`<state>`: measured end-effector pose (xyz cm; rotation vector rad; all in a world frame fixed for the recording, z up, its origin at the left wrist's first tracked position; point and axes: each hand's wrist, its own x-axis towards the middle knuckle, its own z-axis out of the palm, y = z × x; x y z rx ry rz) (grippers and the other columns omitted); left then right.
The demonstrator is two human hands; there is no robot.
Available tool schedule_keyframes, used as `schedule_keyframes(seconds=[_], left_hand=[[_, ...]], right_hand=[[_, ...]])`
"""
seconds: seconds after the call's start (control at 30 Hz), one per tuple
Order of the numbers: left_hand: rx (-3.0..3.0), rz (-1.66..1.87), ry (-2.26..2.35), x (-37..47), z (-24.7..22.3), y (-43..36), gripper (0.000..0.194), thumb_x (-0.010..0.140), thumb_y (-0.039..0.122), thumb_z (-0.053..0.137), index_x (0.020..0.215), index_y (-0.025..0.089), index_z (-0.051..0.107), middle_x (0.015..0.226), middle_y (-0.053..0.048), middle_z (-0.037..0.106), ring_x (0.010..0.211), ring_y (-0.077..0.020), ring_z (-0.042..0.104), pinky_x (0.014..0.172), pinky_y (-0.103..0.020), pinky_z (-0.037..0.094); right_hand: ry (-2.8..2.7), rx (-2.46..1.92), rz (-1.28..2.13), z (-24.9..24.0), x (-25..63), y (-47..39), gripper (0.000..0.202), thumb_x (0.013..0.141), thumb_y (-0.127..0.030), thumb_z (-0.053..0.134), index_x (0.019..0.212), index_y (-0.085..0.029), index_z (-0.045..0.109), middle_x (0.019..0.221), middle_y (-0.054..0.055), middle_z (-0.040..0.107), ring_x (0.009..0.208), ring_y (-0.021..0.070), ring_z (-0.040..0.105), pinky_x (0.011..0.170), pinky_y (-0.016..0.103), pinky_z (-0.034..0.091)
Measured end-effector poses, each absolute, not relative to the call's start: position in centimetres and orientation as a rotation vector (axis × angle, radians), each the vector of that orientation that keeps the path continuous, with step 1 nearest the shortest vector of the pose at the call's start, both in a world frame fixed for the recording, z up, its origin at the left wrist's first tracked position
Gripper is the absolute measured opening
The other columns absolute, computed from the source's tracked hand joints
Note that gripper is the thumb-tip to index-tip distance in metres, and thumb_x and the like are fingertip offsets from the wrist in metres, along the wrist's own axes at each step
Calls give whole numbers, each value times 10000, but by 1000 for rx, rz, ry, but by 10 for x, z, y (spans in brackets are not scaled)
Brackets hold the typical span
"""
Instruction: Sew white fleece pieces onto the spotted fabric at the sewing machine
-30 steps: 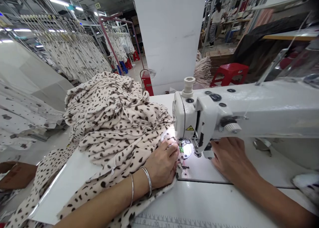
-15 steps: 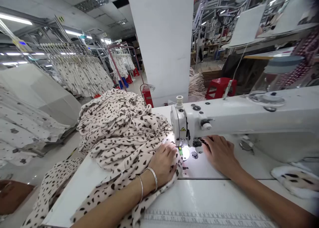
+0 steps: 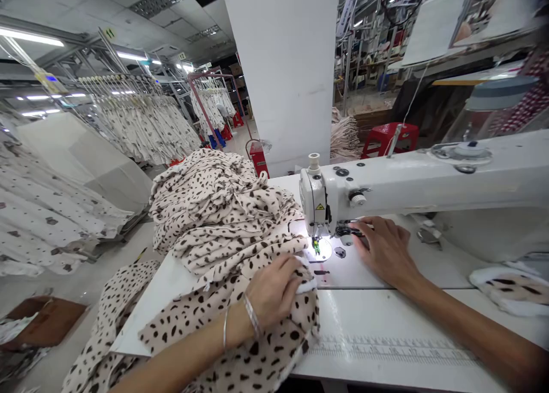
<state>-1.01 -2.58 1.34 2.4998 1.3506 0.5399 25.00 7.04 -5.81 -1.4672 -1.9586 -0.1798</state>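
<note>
Pink fabric with dark spots [image 3: 214, 210] lies heaped to the left of a white sewing machine [image 3: 429, 181] and hangs over the table's front edge. My left hand [image 3: 274, 290], with bangles at the wrist, is closed on this fabric, in front and to the left of the lit needle area. A white edge of the cloth shows beside its fingers. My right hand [image 3: 384, 250] is at the machine head, thumb and fingers around a small dark part [image 3: 345, 231] right of the needle. The green-marked presser foot [image 3: 316, 247] stands over the plate with no cloth under it.
A ruler strip [image 3: 386, 347] runs along the table's front. A small spotted piece with white trim [image 3: 510, 290] lies at the right under the machine arm. Beyond are a white pillar [image 3: 283, 67], a red stool [image 3: 388, 138], hanging garments [image 3: 132, 124] and a cardboard box [image 3: 54, 321].
My left hand has moved back from the needle, towards the front and left, and the fabric edge has come away with it. My right hand remains at the machine head. The view has shifted slightly.
</note>
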Motion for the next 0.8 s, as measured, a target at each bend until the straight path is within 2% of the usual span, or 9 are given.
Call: schedule_keyframes(seconds=[0.07,0.17,0.23,0.3,0.37,0.47,0.53,0.67,0.8], left_hand=[[2554,313,1307,-7,19,0,410,838,98,470,1239,176,502,1212,-108,590,970,-213,646,777,-326,580],[2598,123,1256,-7,20,24,446,667,171,664,1105,188,583,1003,-67,604,694,-206,637,528,-294,540],[2606,126,1278,-10,19,23,358,606,162,694,952,188,602,867,-35,560,602,-187,589,450,-273,483],[2603,168,1321,-14,20,12,265,613,104,660,847,190,571,849,-32,523,652,-185,589,493,-258,487],[2585,329,1362,-19,21,-3,222,653,54,601,815,189,529,924,-55,507,760,-182,601,595,-255,516],[2556,868,1312,-27,22,-25,221,703,28,523,840,195,476,1048,-92,500,878,-178,598,705,-264,527],[2586,1165,1235,-34,20,-37,221,726,28,493,850,206,451,1031,-94,533,875,-180,600,707,-270,527],[2765,1330,1300,-52,13,-57,171,812,59,450,873,218,435,928,-99,592,791,-178,616,625,-255,512],[2911,1356,1384,-62,9,-71,79,913,160,438,860,216,456,879,-103,648,737,-178,644,582,-251,505]], right_hand=[[-1940,-1458,-163,-54,252,68,266,875,-231,428,968,-205,677,1020,101,645,1001,283,568,865,476,353],[-1929,-1438,-117,-47,255,52,276,890,-252,420,887,-203,691,959,101,666,959,290,594,834,493,388],[-1956,-1395,-64,-41,252,30,287,915,-287,416,881,-215,692,920,88,676,912,273,626,793,468,443],[-1998,-1338,20,-33,238,2,273,946,-353,435,951,-236,682,910,60,684,828,221,656,724,389,505],[-2015,-1292,192,-26,215,-26,278,944,-429,499,1119,-257,627,1007,55,684,813,191,670,631,311,537],[-1929,-1157,225,-21,174,-59,416,886,-498,593,1208,-237,554,1080,80,666,920,219,671,697,313,569],[-1874,-1058,121,-24,152,-71,367,905,-392,598,1220,-209,549,1069,100,650,942,219,660,746,313,563],[-1839,-920,33,-34,135,-83,299,901,-54,504,1143,-215,578,971,79,632,856,161,646,713,269,533],[-1835,-878,34,-34,141,-87,296,856,15,523,962,-259,560,896,41,606,780,152,629,633,271,502]])
